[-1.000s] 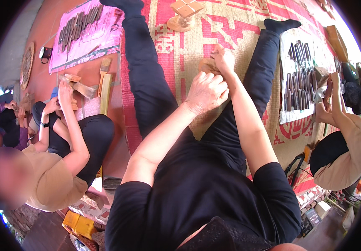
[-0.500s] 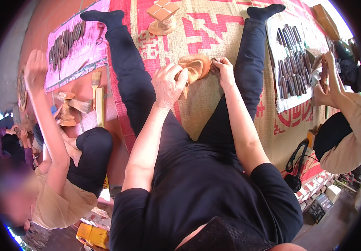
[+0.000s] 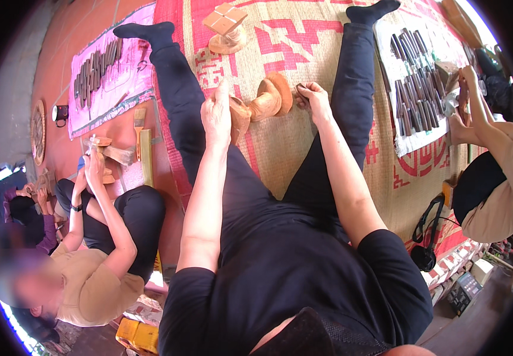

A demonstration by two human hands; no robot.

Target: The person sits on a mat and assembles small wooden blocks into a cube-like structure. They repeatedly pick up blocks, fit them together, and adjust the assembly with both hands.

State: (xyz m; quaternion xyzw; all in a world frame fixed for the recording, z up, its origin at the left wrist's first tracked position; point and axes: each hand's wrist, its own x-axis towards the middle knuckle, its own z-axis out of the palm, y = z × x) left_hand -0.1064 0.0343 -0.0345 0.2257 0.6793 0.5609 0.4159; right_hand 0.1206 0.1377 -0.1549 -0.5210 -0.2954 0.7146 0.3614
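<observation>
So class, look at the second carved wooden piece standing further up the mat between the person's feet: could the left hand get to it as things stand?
Probably yes. The left hand rests on the carved wooden piece on the mat; bare mat lies between it and the second piece, though it would likely need a forward lean.

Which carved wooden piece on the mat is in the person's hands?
The round-lobed carved piece between the legs: left hand grips one end, right hand is at the other. The square-topped wooden piece stands untouched farther up the mat.

A light brown carved wooden piece, rounded with a disc-shaped end, lies tilted on the woven mat in the upper centre of the frame.
</observation>
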